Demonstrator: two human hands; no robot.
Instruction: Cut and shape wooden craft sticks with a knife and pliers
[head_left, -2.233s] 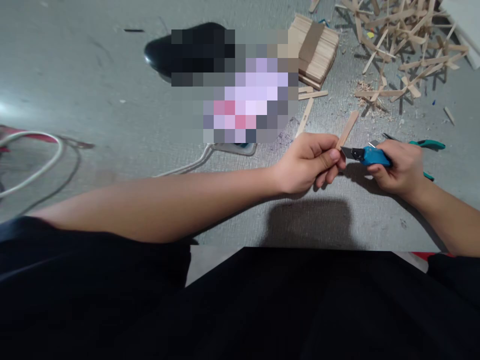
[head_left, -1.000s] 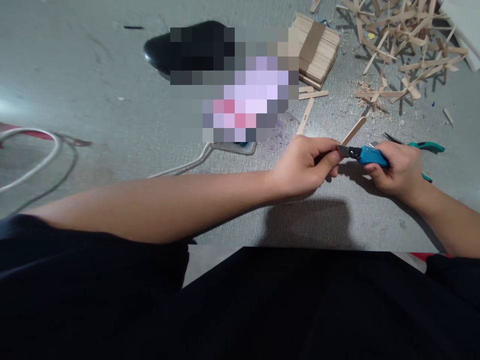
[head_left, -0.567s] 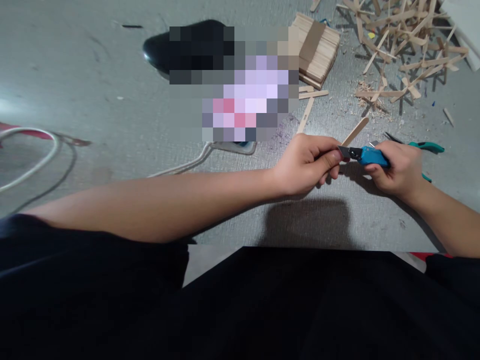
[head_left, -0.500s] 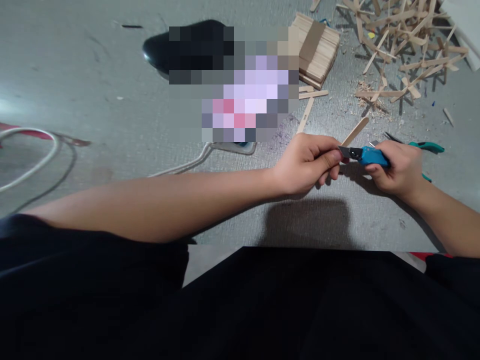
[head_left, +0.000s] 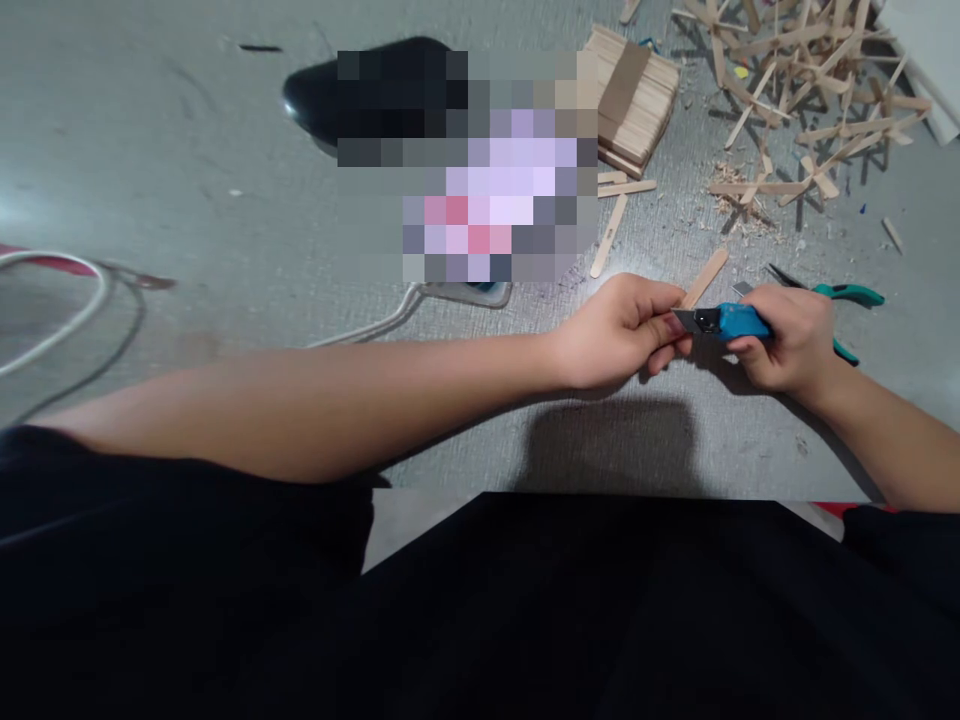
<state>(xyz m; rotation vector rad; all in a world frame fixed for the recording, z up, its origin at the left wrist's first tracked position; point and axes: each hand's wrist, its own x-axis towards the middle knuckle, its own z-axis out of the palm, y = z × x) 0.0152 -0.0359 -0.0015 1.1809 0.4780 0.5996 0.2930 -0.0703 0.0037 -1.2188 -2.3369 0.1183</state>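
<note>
My left hand (head_left: 626,330) is closed on a wooden craft stick (head_left: 707,277), which slants up and to the right out of the fingers. My right hand (head_left: 784,335) grips a blue utility knife (head_left: 742,321). The knife's blade points left and meets the stick area beside my left thumb; exact contact is hard to tell. Just beyond my right hand lie green-handled pliers (head_left: 859,294), partly covered by it. A loose craft stick (head_left: 609,236) rests on the table above my left hand.
A banded stack of craft sticks (head_left: 637,100) lies beyond my hands. Joined sticks (head_left: 825,90) form a tangle at the far right, near wood shavings (head_left: 739,200). A black object (head_left: 315,105), a blurred patch and a white cable (head_left: 375,327) are to the left.
Both hands have lowered slightly, and the held stick's free end has dropped a little. The right hand with the utility knife has shifted slightly left.
</note>
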